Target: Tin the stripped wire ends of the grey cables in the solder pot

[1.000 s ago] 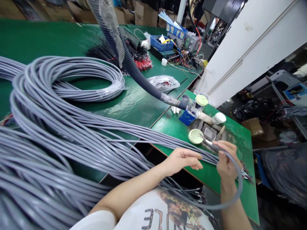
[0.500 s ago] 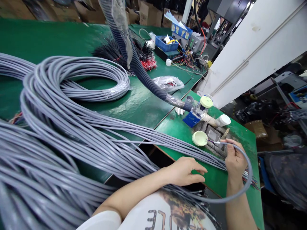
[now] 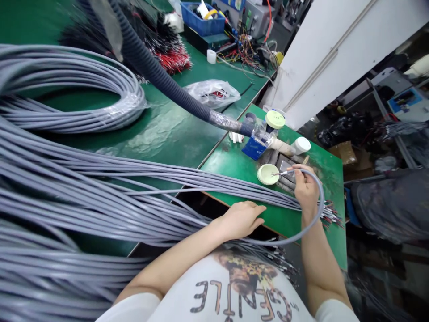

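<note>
My right hand [image 3: 306, 188] pinches a grey cable [image 3: 320, 201] just behind its stripped end. The thin bare-tipped wires [image 3: 276, 174] at that end reach over the rim of a small pale-yellow cup [image 3: 267, 166]. From the hand the cable loops back down towards my body. My left hand [image 3: 243, 218] rests empty near the front edge of the bench, thumb and fingers apart, beside a bundle of grey cables [image 3: 214, 181]. That bundle runs under my right wrist, and its coloured wire ends [image 3: 331, 214] fan out beyond it.
Large coils of grey cable [image 3: 110, 112] cover the left side. A ribbed hose [image 3: 174, 94] hangs across to a blue box [image 3: 254, 148]. A yellow-lidded container [image 3: 275, 119] and a white cup [image 3: 301, 145] stand behind the work spot. A white pillar [image 3: 321, 53] rises at the back right.
The camera view has shifted, so the bench things appear further left and higher. In my right hand, the wire ends sit further over the cup. My left hand remains empty.
</note>
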Demonstrator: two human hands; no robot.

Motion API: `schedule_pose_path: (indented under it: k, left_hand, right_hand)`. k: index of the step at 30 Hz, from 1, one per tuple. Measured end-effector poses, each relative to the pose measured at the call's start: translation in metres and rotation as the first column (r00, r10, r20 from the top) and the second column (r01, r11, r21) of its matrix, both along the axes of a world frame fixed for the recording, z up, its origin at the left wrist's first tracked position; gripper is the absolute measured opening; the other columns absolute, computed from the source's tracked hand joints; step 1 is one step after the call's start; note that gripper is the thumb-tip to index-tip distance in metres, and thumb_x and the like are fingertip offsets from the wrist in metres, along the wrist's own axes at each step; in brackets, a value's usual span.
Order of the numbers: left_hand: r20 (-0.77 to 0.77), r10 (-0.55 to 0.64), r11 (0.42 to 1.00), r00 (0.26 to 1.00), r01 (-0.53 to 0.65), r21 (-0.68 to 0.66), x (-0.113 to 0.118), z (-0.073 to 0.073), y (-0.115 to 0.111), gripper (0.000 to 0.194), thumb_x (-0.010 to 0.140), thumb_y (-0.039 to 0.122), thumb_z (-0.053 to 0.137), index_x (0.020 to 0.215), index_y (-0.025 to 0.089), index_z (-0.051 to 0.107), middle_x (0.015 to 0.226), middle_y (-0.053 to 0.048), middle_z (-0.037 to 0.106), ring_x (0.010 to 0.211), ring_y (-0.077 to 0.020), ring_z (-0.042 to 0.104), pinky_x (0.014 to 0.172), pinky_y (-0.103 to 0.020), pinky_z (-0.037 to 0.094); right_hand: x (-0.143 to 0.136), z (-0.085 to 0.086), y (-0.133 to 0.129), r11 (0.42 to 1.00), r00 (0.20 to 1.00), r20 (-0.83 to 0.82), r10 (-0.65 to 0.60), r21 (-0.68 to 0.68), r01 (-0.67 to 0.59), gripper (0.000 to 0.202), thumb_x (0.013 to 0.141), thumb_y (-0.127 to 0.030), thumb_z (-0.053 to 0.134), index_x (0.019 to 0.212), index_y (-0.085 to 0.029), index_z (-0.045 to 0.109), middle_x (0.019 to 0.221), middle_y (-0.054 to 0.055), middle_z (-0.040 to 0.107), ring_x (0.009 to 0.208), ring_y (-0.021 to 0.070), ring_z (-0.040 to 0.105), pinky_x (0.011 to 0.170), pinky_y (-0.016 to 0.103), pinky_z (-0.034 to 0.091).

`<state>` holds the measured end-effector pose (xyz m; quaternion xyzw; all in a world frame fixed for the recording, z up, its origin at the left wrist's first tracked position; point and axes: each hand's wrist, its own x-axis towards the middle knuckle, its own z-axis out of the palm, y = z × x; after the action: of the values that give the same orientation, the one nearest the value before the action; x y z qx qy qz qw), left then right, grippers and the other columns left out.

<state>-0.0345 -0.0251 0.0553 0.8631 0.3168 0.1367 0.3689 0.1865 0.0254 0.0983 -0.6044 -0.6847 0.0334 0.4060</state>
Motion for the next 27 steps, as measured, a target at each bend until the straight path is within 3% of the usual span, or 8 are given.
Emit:
schedule_pose_path:
  k: [11,27]
  left_hand:
    - [0.035,0.044,0.999,0.998,-0.043,-0.020,0.000,-0.005,0.001,0.042,0.093,0.034,0.046,0.131,0.018,0.051,0.113,-0.012,0.068,0.105,-0.0245,0.065,0.090,-0.035,0.050]
    - [0.033,0.039,0.999,0.999,-0.038,-0.039,0.000,-0.004,0.003,0.043,0.093,0.033,0.047,0.133,0.017,0.050,0.116,-0.012,0.068,0.109,-0.0238,0.064,0.094,-0.035,0.049]
  right_hand:
    - [-0.007,-0.011,0.014,0.993,0.996,0.007,0.086,-0.081,-0.086,0.018,0.092,-0.031,0.050,0.093,-0.022,0.067,0.091,0.004,0.072,0.095,0.0212,0.065,0.090,0.037,0.047]
    - [-0.010,-0.022,0.026,0.990,0.981,0.154,0.115,-0.102,-0.100,0.017,0.091,-0.032,0.052,0.090,-0.025,0.068,0.090,0.002,0.071,0.088,0.0223,0.061,0.085,0.037,0.043]
